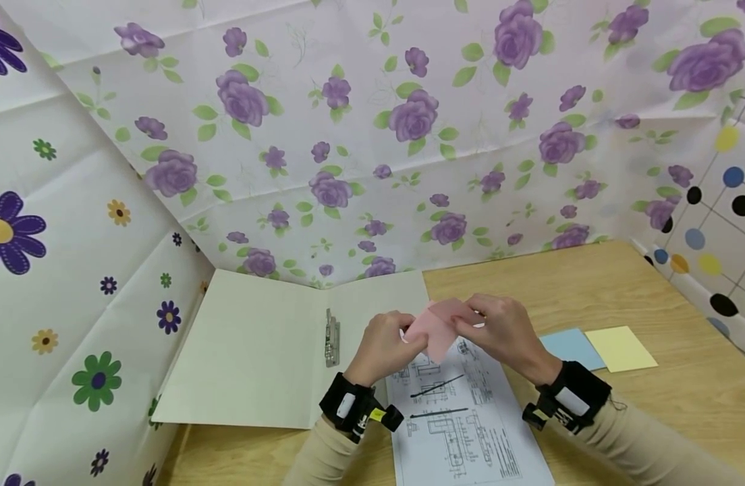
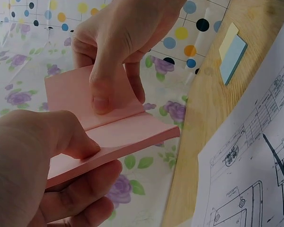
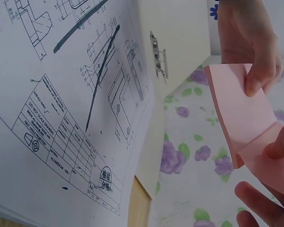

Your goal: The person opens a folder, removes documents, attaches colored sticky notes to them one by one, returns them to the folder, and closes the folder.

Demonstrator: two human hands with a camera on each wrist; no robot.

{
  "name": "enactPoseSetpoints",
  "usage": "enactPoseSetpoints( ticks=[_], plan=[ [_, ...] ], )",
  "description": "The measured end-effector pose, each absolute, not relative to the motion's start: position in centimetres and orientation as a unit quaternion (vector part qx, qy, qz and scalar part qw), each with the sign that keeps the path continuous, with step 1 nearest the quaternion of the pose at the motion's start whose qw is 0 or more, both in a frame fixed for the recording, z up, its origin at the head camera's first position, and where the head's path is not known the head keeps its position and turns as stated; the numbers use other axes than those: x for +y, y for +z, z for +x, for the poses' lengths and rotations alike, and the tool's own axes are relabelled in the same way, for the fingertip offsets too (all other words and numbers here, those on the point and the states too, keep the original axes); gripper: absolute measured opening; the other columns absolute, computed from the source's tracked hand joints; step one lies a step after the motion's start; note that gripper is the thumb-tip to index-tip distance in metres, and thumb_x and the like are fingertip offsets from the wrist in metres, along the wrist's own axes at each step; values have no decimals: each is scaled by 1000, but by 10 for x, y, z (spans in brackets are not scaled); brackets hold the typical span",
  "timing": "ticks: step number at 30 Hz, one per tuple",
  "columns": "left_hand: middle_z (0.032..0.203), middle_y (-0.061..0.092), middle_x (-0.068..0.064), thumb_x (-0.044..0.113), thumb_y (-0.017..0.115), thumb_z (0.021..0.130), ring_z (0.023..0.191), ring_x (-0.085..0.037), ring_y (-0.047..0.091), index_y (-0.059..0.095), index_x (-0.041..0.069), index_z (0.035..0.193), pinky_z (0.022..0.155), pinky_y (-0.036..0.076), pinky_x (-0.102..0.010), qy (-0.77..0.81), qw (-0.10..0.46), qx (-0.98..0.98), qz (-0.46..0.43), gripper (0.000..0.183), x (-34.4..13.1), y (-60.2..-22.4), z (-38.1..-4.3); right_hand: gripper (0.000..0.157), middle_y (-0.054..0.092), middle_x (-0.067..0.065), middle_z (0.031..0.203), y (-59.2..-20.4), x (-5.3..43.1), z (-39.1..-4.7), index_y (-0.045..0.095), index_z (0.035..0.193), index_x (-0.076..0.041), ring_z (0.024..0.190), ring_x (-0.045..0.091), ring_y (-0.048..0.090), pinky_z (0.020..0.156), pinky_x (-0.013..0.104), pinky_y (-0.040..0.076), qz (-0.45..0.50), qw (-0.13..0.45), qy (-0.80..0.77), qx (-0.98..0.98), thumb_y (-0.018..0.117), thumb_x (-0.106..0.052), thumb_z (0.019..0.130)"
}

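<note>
A pad of pink sticky notes is held up above the printed drawing sheets. My left hand grips the pad, thumb on the upper face and fingers beneath, as the left wrist view shows. With thumb and fingers, my right hand pinches the top pink note, which is bent up from the pad along a crease. The note still meets the pad at that crease. Below both hands lie the drawing sheets, with two long dark strokes or thin sticks across them; I cannot tell which.
An open pale folder with a metal clip lies left of and partly under the sheets. On the wooden table at right are a blue note pad and a yellow note pad. Flowered cloth hangs behind.
</note>
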State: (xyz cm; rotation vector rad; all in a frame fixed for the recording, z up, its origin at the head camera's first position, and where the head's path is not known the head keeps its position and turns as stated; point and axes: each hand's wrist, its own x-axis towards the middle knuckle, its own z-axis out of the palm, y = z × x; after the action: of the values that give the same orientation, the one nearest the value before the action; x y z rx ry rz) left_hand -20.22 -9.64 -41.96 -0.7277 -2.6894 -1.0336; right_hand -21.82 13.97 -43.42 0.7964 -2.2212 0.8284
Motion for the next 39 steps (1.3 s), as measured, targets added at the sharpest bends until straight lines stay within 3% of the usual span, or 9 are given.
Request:
enactPoseSetpoints(
  ticks=[7,15,20,23,28,34,39],
  plan=[
    [68,63,1,20,63,86,57,-10,37,75,17,80,59,27,-22,-345,85,-904,-238,13,-103,-419,-200,25,53,-7,57,-434,141,-220,60,67,-17,47,0,28,49,19,20,302,311,331,-838,82,-11,77],
    [78,72,1,20,65,86,60,-10,41,78,15,86,59,29,-23,-345,89,-906,-230,14,-112,-418,-197,30,44,-8,54,-434,140,-220,55,65,-18,46,-1,24,48,18,19,296,301,346,-838,80,-9,78],
    [73,66,1,21,64,85,59,-11,40,76,17,81,58,29,-23,-341,92,-908,-225,13,-117,-419,-198,36,32,-9,53,-432,144,-222,49,61,-18,46,-1,22,48,18,18,291,300,348,-839,79,-9,79],
    [69,62,2,19,64,82,57,-10,41,75,18,77,55,30,-22,-345,99,-911,-202,12,-127,-420,-197,34,36,-8,52,-431,151,-226,51,60,-16,45,-2,25,46,18,22,271,317,352,-838,79,-6,77],
    [62,57,6,15,65,80,50,-8,37,70,20,69,50,28,-22,-360,105,-912,-163,13,-156,-418,-188,24,45,-4,52,-431,168,-233,60,67,-14,46,2,25,48,21,17,242,337,340,-844,79,-5,77],
    [60,45,7,13,64,80,57,-9,37,57,20,62,58,28,-24,-327,95,-923,-178,22,-183,-414,-171,15,55,-2,57,-433,175,-236,66,73,-11,47,3,29,49,22,18,238,328,327,-853,78,-5,77],
    [73,62,8,13,65,83,62,-10,47,68,23,70,59,36,-23,-327,31,-929,-169,17,-202,-413,-149,15,60,0,61,-436,178,-235,66,74,-11,48,5,35,49,23,23,236,333,321,-855,79,-4,76]
  ],
)
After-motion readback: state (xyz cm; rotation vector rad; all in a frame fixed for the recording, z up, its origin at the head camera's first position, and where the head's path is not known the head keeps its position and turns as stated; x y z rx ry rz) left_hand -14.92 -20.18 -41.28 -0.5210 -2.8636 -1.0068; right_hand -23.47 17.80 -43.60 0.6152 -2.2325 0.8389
